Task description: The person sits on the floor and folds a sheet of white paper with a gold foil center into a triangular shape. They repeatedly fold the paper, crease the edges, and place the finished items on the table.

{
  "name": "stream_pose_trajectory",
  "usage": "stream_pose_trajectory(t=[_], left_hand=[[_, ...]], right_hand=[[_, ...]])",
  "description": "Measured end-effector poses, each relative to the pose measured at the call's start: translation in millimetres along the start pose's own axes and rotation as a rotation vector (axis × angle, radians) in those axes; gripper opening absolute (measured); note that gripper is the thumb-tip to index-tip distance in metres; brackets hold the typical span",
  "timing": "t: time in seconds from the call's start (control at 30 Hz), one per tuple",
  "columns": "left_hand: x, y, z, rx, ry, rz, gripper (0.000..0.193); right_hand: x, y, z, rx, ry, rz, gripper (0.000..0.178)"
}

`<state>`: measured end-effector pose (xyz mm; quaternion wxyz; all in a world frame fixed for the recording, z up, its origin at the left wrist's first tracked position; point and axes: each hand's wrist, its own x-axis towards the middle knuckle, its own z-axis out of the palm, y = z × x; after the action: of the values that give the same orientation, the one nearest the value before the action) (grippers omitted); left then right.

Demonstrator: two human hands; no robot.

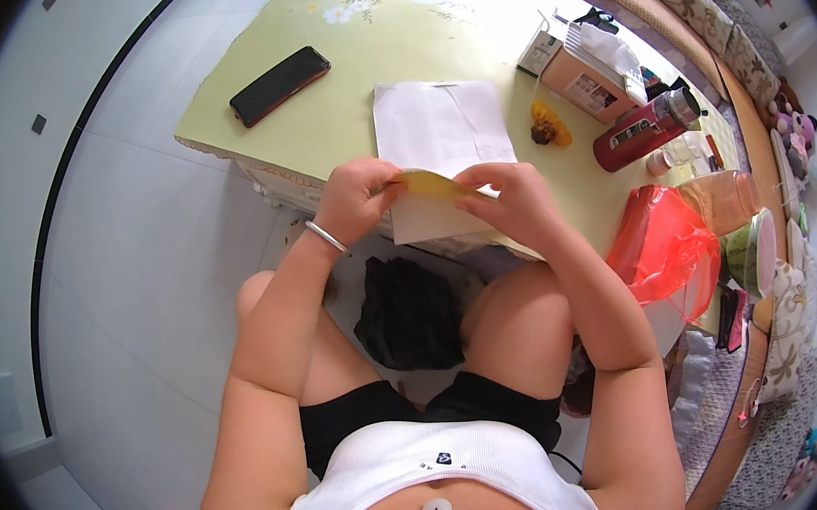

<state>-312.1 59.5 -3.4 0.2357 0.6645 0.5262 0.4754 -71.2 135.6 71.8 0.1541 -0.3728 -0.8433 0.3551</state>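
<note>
1. So both hands were busy with one thing: a thin yellow strip [429, 185], stretched sideways between them; its material was too hard to make out.
2. The left hand [360, 198] pinched the strip's left end, thumb and fingers together; a pale bracelet [328, 238] circled that wrist.
3. The right hand [514, 200] gripped the other end the same way — fingertips bent in over it.
4. The strip sat above the white paper [440, 127], near the table's front edge (couldn't tell whether it touched the sheet or hovered); the paper lay on a pale yellow-green table [348, 57].
5. Further off to the left was a dark phone [280, 86], lying flat and slanted; just right of the paper was a small orange-yellow clump with a brown middle [548, 125].
6. The right side was crowded — a tissue box [593, 71], a dark red flask [644, 131] lying tilted in view, a see-through red plastic bag [661, 243], and a cut watermelon [753, 254] beside it.
7. Down between the knees, below the table edge, was a black bag [405, 315].
</note>
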Motion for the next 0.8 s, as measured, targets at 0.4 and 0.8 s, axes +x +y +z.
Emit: stream_pose_trajectory(t=[0.4, 0.8], left_hand=[[10, -4, 19, -0.023, 0.321, -0.355, 0.013], [40, -28, 36, 0.346, 0.441, -0.219, 0.044]], right_hand=[[20, 103, -3, 0.551, 0.239, 0.292, 0.019], [39, 85, 30, -0.175, 0.629, 0.329, 0.029]])
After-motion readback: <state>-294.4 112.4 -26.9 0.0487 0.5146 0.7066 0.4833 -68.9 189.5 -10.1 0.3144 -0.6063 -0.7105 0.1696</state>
